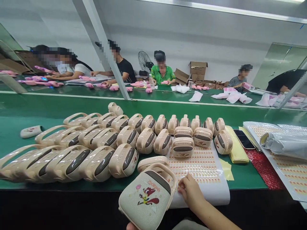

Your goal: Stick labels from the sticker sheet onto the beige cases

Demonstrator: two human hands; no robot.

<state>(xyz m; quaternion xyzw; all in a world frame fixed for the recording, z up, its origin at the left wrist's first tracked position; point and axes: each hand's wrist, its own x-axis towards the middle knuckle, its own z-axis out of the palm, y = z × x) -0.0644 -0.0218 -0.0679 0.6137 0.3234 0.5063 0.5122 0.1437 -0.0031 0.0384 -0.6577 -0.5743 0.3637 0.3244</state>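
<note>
I hold one beige, handled speaker (145,198) with my left hand (131,226), tilted up at the near edge of the green counter (240,175). Only a fingertip shows below it, so I cannot tell the rest of that grip. Its pale front carries a printed cartoon.

My right forearm reaches in from the lower right, angled up and leftward. The right hand (192,191) hovers over or rests on the sticker sheet (207,195), just beside the speaker's handle, fingers bent inward and thumb close to them; I cannot tell whether they pinch anything.

One similar speaker (153,161) lies right behind mine. Beyond, I count five in the front row (123,161), about eleven in the middle, one of these on the sheet nearer me, and about twelve at the back; overlaps blur the left side.

One phone (244,139) lies beside the yellow paper stack (236,150). One loose printed piece (31,131) is at far left. Across from me, I count six people, one fan (144,61).
</note>
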